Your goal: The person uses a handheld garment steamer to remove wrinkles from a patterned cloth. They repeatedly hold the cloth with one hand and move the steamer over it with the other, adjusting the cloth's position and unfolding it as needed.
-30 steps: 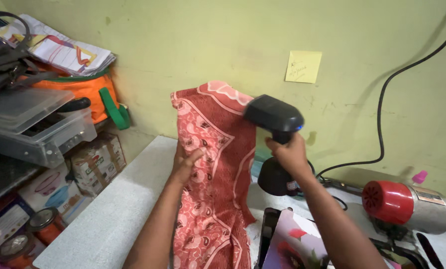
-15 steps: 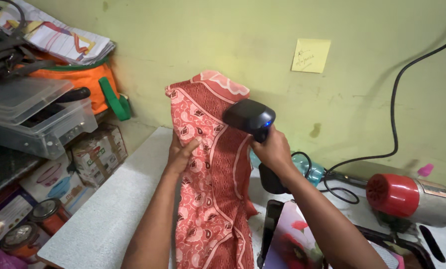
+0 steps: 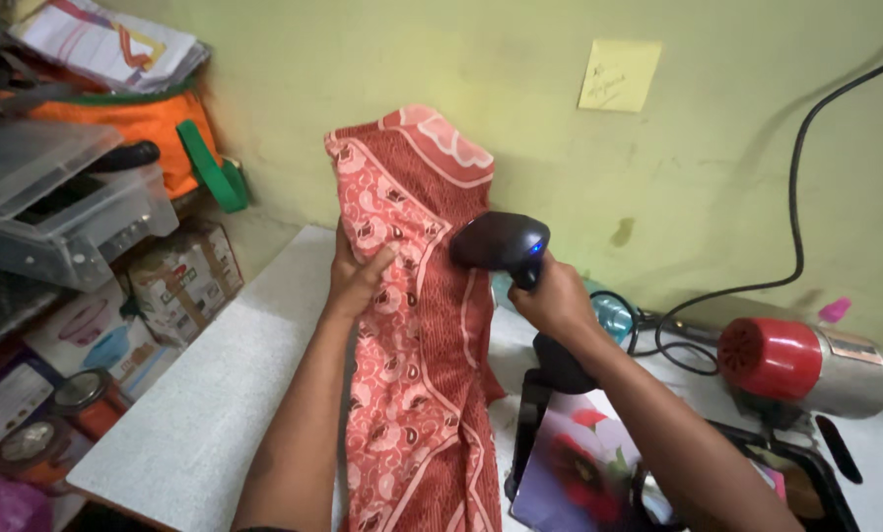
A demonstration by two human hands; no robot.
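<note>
Head view: your left hand [image 3: 356, 281] grips the red patterned cloth [image 3: 417, 325] from behind, thumb across its front, holding it upright in the middle of the frame so its top edge stands against the yellow-green wall [image 3: 520, 108]. Your right hand [image 3: 557, 299] is closed around the handle of the black handheld steamer [image 3: 502, 242], whose head now presses on the cloth's right edge, just right of centre.

Over the last second the steamer has come down and leftward: it was beside the upper right corner of the cloth, then on the upper part, and now it sits lower, near mid-height. The cloth itself has been lifted a little toward the top of the frame. That reads as a downward pass along the fabric, with the lower half not yet covered.

You cannot see the steamer's face plate, since it is turned into the cloth, nor any steam. Its lower body is hidden behind your wrist. The cloth's bottom runs off the lower edge. At lower right, a flowered panel [image 3: 584, 463] is partly covered by your forearm. The red-capped silver machine [image 3: 806, 366] at right is partly cut off.
</note>
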